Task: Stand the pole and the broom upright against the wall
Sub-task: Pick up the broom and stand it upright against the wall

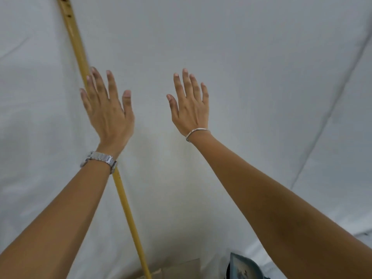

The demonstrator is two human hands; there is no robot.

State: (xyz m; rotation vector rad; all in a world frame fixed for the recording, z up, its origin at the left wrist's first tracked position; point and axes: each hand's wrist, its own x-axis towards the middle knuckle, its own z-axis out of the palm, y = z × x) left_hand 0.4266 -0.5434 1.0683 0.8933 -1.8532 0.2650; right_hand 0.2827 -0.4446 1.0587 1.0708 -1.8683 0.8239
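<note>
A long yellow pole [75, 39] leans upright against the white wall [251, 77], running from the top left down to the bottom centre. My left hand [107, 111], with a silver watch on its wrist, is raised in front of the pole, fingers spread and holding nothing; the pole passes behind the palm and wrist. To the right, my right hand [189, 105], with a thin bangle on its wrist, is also raised and open, well apart from the pole. No broom shows in this view.
A dark bluish object [241, 266] pokes in at the bottom edge, right of centre. A strip of brownish floor or cardboard [177, 268] lies at the pole's foot. A wall corner line [330, 105] runs diagonally at the right.
</note>
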